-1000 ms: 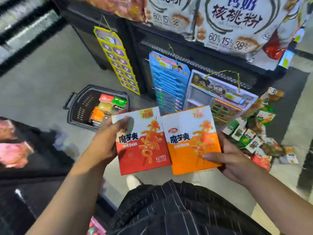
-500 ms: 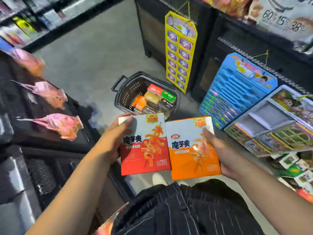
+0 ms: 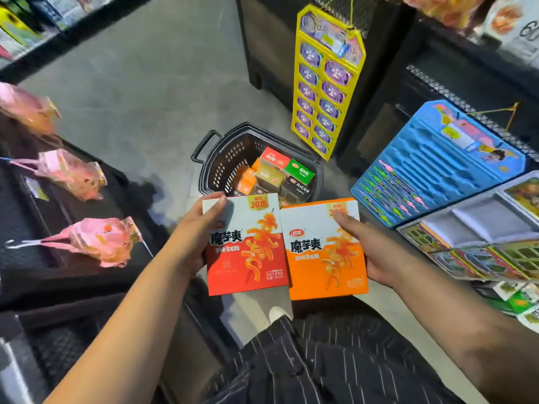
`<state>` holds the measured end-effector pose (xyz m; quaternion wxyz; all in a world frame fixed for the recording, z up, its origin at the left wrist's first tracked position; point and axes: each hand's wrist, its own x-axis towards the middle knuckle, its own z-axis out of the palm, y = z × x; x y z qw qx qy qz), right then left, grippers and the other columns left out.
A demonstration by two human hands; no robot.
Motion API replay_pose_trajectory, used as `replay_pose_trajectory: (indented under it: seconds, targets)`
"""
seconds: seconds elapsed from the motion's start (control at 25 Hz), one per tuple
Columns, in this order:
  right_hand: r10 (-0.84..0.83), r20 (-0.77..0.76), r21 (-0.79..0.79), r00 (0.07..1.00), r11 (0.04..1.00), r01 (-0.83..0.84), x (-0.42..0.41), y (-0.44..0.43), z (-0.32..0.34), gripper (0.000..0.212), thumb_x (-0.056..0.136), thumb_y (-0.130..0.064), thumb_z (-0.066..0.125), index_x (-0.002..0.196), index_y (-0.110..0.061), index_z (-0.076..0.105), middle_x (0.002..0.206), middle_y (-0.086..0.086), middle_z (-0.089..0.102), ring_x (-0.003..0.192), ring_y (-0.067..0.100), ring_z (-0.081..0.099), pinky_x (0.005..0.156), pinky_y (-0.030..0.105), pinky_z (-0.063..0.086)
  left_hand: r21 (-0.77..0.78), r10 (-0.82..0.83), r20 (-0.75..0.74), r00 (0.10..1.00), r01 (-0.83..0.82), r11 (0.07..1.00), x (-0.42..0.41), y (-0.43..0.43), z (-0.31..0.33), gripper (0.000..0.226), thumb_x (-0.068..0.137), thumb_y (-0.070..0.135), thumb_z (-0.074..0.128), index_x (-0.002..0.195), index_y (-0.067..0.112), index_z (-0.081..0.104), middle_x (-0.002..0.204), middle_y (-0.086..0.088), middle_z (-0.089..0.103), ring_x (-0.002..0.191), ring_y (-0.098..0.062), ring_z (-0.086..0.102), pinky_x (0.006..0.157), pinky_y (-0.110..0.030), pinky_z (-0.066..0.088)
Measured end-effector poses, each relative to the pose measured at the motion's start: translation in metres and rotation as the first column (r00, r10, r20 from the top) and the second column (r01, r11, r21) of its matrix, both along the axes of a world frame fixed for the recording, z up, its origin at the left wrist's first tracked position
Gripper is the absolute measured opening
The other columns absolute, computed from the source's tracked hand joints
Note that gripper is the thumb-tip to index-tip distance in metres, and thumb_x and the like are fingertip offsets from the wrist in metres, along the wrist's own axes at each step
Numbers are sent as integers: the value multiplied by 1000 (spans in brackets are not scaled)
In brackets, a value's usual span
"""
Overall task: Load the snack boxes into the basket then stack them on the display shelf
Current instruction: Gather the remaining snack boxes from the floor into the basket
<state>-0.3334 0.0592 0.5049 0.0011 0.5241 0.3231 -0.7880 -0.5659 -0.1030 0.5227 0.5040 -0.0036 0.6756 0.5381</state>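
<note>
Grey shop floor (image 3: 140, 83), with black basket (image 3: 217, 158) part-filled with small boxes (image 3: 280, 170). Near it, held side by side: red box (image 3: 248, 252) clasped in left hand (image 3: 198, 234), orange box (image 3: 323, 263) clasped in right hand (image 3: 379, 252).

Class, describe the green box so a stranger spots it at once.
Find the black basket on the floor by the yellow strip. Inside, on top, beside a red box, lies the green box, the only green one there.

Dim, even light leaves soft shadows on the grey floor (image 3: 131, 83), the wide lens bends the edges, and the pink packets (image 3: 96, 240) (like the far shelves (image 3: 35, 18)) are smeared by blur.
</note>
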Motion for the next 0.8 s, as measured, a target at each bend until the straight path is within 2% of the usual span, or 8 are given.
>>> replay_pose_trajectory:
  seconds: [0.04, 0.12, 0.24, 0.36, 0.52, 0.64, 0.8]
  targets:
    - [4, -7, 4, 1000, 1000, -4, -12, 13, -5, 83, 57, -40, 81, 131, -15, 51, 110, 15, 72, 99, 35, 70, 89, 53, 54, -18, 20, -18, 1000, -20, 1000, -11, 9, -3, 45, 76, 44, 76, 116, 29, 63, 111, -21, 67, 90, -35, 65, 89, -61, 49]
    - [41, -13, 58, 999, 997, -40, -39, 43, -16, 75, 64, -29, 78, 132, -18, 48, 112, 10, 72, 99, 31, 70, 88, 49, 55, -40, 41, -54, 998, -44, 998, -38, 32, -8, 37, 75, 43, 78, 108, 32, 65, 109, -17, 65, 89, -32, 65, 88, -59, 50]
    - [120, 29, 163, 992, 979, -123, -71, 84, -29, 59, 78, -9, 74, 129, -16, 45, 117, 9, 68, 96, 22, 69, 77, 36, 55, -44, 9, -112, 994, -14, 999, -74, 65, -14, 35, 77, 28, 73, 109, 25, 59, 110, -15, 62, 88, -28, 63, 76, -42, 54]
    - [144, 88, 233, 986, 959, -161, -97, 120, -47, 56, 79, 0, 75, 123, -17, 45, 119, 8, 65, 102, 18, 64, 88, 37, 53, -84, -54, -184, 981, 40, 996, -101, 94, -26, 35, 82, 12, 71, 112, 20, 55, 104, -8, 66, 88, -22, 65, 66, -28, 56]
    - [171, 177, 306, 969, 926, -220, -125, 144, -79, 61, 75, -1, 79, 123, -18, 46, 118, 5, 64, 107, 17, 60, 96, 37, 48, -200, -205, -265, 942, 154, 968, -130, 127, -48, 58, 78, 6, 78, 127, 18, 49, 110, 0, 65, 91, -6, 65, 68, -17, 55]
    - [238, 263, 291, 935, 904, -312, -139, 145, -109, 62, 75, -7, 82, 122, -18, 42, 111, -2, 61, 106, 16, 57, 81, 28, 46, -307, -448, -319, 835, 357, 882, -155, 152, -73, 64, 75, 2, 81, 129, 12, 48, 105, 6, 62, 83, 12, 61, 64, -7, 48]
    - [226, 424, 333, 877, 861, -384, -157, 128, -154, 67, 74, -12, 84, 121, -20, 37, 113, -2, 55, 102, 14, 54, 72, 24, 41, -438, -729, -296, 617, 591, 677, -194, 183, -119, 63, 74, 6, 83, 125, 10, 46, 99, 9, 59, 75, 12, 55, 61, 1, 40]
